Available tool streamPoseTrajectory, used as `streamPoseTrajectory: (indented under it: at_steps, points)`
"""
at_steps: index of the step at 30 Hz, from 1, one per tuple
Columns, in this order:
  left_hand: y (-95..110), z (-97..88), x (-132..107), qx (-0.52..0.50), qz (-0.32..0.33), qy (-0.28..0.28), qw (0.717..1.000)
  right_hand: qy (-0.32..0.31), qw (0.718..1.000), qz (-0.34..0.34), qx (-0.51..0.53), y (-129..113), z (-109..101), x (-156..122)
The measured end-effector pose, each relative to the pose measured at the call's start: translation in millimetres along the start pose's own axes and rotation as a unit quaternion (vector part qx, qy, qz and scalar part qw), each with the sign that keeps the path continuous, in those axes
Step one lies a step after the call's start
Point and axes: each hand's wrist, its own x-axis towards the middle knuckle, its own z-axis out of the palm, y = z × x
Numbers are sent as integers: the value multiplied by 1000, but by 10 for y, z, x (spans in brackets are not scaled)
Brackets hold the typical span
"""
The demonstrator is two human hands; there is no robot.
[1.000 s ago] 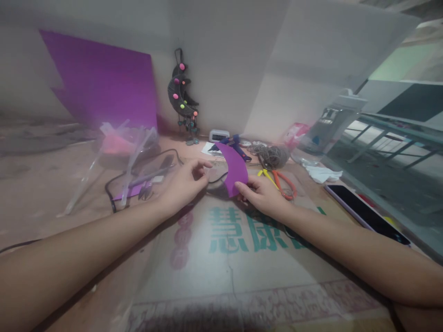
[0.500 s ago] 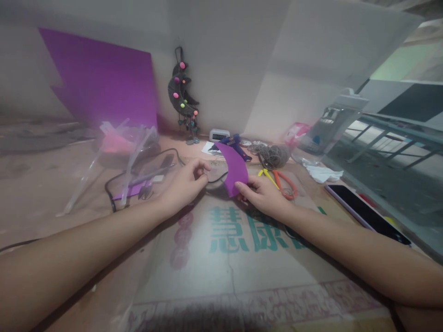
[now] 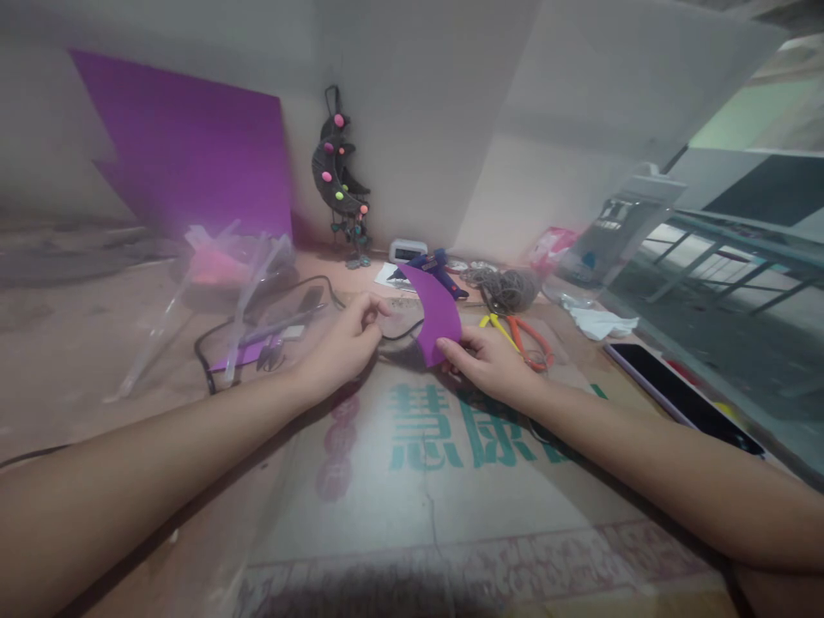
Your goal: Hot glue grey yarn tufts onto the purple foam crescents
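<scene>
My right hand (image 3: 484, 361) pinches the lower end of a purple crescent-shaped foam piece (image 3: 436, 312) and holds it upright above the cardboard sheet (image 3: 418, 481). My left hand (image 3: 344, 343) is just left of the piece, fingers curled and thumb against fingertips; whatever is between them is too small to make out. A black cable (image 3: 257, 322) runs along the table beside the left hand.
A large purple sheet (image 3: 193, 146) leans on the wall at back left. A dark moon ornament with coloured dots (image 3: 339, 176) hangs at the corner. Orange-and-yellow scissors (image 3: 524, 336), a blue glue gun (image 3: 438, 268), twine (image 3: 508, 290), plastic bags (image 3: 225, 257) and a phone (image 3: 682, 396) lie around.
</scene>
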Motion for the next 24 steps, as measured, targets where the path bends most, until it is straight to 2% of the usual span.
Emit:
streamPoseTrajectory:
  at_steps: [6, 9, 12, 17, 20, 24]
  points:
    - [-22, 32, 6, -35, -14, 7, 999, 2, 1000, 0, -1, -7, -3, 1]
    - [-43, 42, 14, -71, -4, 7, 997, 24, 1000, 4, 11, 2, -7, -12]
    - [-20, 27, -1, -66, -4, -6, 998, 44, 999, 3, 24, 9, -13, -21]
    - [145, -6, -66, -11, 13, -59, 998, 41, 999, 2, 5, 12, -16, -22]
    - [208, 7, -88, 58, 65, -105, 991, 36, 999, 5, 21, 15, -10, -31]
    - [184, 34, -83, 157, 126, -124, 972, 11, 999, 1, 38, 8, -3, -48]
